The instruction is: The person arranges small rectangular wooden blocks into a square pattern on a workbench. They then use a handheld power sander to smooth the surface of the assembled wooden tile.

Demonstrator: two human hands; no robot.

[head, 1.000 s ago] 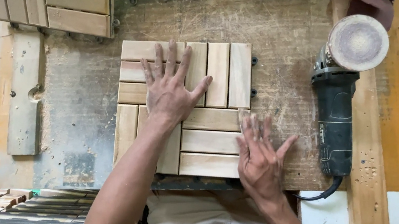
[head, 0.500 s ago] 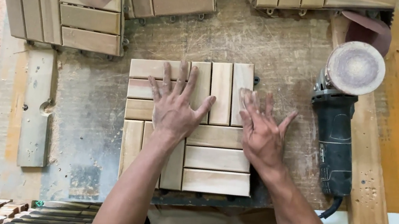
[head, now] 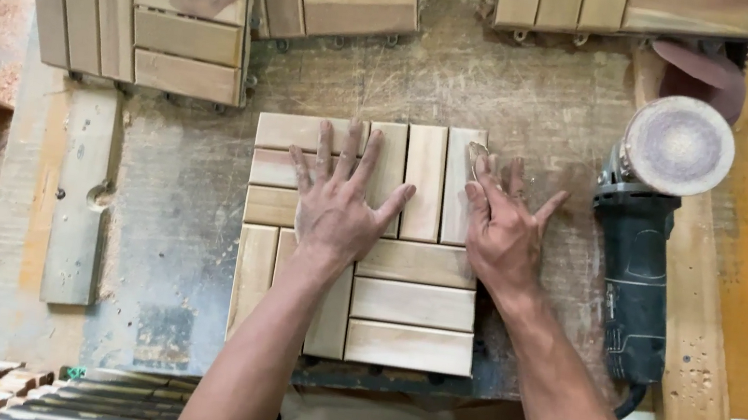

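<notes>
Hands are sliding up over the wooden tile [head: 403, 282].
Left hand [head: 340, 205] is pressing flat; right hand [head: 500, 228], grip spread, is now reaching the tile's right edge beside the grinder [head: 643, 238].

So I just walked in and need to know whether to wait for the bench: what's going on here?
A person is pressing both bare hands flat on a square wooden slat tile lying on the dusty workbench. The left hand rests near the tile's middle; the right hand sits on its upper right edge, partly over the bench. An angle grinder with a sanding disc lies untouched to the right. More slat tiles lie along the far edge.
</notes>
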